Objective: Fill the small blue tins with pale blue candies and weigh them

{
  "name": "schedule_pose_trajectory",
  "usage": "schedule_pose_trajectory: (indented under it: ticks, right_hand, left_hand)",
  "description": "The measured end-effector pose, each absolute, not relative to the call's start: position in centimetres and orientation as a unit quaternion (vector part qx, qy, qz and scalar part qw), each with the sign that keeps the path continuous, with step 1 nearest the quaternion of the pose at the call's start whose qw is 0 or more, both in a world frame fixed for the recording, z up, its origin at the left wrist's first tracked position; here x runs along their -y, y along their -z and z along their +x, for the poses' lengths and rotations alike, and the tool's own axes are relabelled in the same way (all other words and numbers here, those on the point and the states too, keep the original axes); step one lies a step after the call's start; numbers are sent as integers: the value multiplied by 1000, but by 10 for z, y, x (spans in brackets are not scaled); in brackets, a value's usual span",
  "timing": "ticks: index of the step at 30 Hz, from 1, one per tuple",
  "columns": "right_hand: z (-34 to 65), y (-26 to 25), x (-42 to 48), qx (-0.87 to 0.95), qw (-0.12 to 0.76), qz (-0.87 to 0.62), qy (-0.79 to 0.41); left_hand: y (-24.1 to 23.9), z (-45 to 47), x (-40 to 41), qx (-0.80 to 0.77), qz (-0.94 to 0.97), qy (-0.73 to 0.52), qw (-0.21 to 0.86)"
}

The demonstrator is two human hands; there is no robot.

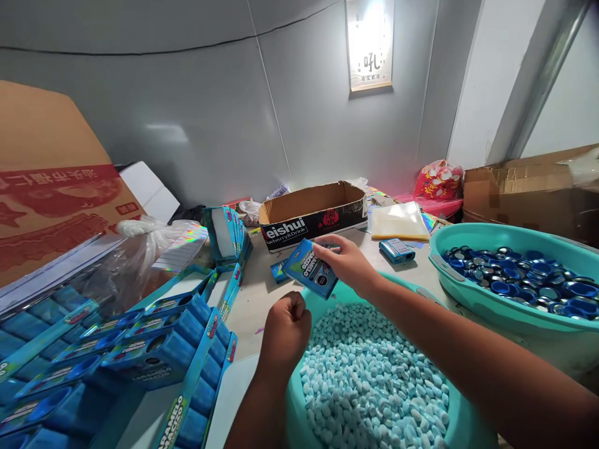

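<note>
My right hand grips a small blue printed candy box, tilted, just above the far rim of a teal basin heaped with pale blue candy pellets. My left hand is curled into a fist at the basin's left rim, just below the box; what it holds, if anything, is hidden.
A second teal basin at the right holds several blue round caps. Blue display cartons with boxes crowd the left. An open black cardboard tray, a loose blue box, clear bags and brown cartons stand behind.
</note>
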State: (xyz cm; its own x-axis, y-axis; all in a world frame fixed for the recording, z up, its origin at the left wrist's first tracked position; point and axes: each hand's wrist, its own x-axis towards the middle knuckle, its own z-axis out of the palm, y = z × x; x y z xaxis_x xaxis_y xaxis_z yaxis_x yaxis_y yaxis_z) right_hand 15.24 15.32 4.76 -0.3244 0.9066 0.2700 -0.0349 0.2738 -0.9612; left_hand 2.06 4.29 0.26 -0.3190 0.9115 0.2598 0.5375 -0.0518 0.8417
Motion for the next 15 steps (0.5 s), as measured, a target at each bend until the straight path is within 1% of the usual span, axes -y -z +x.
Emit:
schedule_pose_trajectory:
  ticks: [2,3,6,8,10,15]
  right_hand:
    - [153,-50,-153,615,500,-327,-515]
    - [154,-50,-153,625,491,-318,-517]
    - [156,-50,-154,702,393,-321,-500]
    - [157,-49,-155,722,354,-343,-485]
    - [158,-48,-157,710,376,-357,-476]
    - [157,-50,-155,656,499,-316,-470]
  left_hand:
    - [-1,20,-43,-658,559,-464,197]
    - [0,19,-42,-659,564,-458,196]
    - [0,19,-42,-657,573,-445,205]
    - [-1,19,-42,-657,572,-444,211]
    - [-2,19,-42,-655,568,-454,206]
    - [-2,18,-43,-644,570,-473,190]
